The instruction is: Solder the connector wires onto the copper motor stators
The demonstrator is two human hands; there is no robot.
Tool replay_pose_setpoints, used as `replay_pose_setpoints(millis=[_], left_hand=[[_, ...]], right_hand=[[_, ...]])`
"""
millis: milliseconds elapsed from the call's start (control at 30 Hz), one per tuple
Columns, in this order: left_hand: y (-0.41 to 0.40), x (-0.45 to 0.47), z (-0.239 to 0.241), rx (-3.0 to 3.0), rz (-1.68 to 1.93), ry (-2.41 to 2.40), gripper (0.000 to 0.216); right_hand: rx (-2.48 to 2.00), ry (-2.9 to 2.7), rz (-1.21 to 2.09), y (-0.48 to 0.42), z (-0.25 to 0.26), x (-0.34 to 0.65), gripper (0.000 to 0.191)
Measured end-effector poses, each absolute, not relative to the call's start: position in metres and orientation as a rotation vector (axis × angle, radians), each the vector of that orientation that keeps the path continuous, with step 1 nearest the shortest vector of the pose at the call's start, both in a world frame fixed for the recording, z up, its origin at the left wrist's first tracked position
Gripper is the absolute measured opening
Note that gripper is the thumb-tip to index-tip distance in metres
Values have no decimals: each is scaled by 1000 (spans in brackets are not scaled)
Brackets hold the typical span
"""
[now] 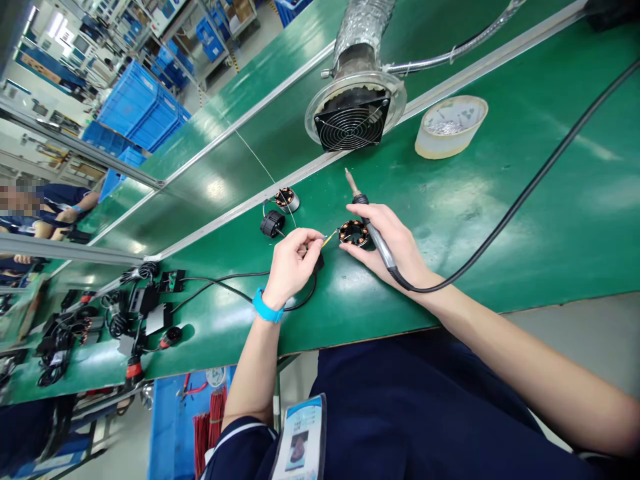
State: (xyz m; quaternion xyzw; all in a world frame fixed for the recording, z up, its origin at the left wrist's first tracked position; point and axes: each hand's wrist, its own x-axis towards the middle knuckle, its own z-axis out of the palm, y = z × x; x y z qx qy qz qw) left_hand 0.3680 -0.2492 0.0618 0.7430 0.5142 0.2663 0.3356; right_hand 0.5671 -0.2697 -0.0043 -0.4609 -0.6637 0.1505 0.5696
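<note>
My left hand [295,261] pinches thin coloured wires [329,239], yellow among them, that reach toward a ring-shaped motor stator [353,233] with copper windings. A fine pale strand [257,160] runs down to this hand from above; whether the fingers grip it too is unclear. In my right hand [395,243] lies a soldering iron [381,247], its tip pointing up and away from the stator. Thumb and fingers of that hand also surround the stator, apparently steadying it. Beyond my left hand sit a second wound stator [287,199] and a black round motor part [273,224].
A fan-fitted fume duct [353,127] hangs over the bench's far side. An oval tub [450,130] with shiny bits stands at right. The iron's black cable [530,177] arcs rightward. Cabled assemblies [145,300] crowd the left. Another person [50,210] sits beyond the frame rails.
</note>
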Motion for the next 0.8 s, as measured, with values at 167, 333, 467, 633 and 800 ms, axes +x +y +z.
replay_pose_setpoints(millis=[167, 333, 467, 633, 800], left_hand=[[-240, 368, 52, 1881, 648, 1431, 27], [-235, 363, 48, 1860, 645, 1396, 32], [-233, 362, 46, 1810, 660, 1385, 31], [-233, 363, 46, 1767, 654, 1387, 33], [-234, 363, 47, 1760, 662, 1375, 31]], right_hand=[[-1070, -1334, 170, -297, 11, 564, 24], [-1000, -1301, 129, -325, 9, 559, 15], [-958, -1407, 181, -325, 7, 555, 15], [-981, -1465, 163, -318, 9, 553, 15], [-1015, -1467, 173, -318, 7, 553, 15]])
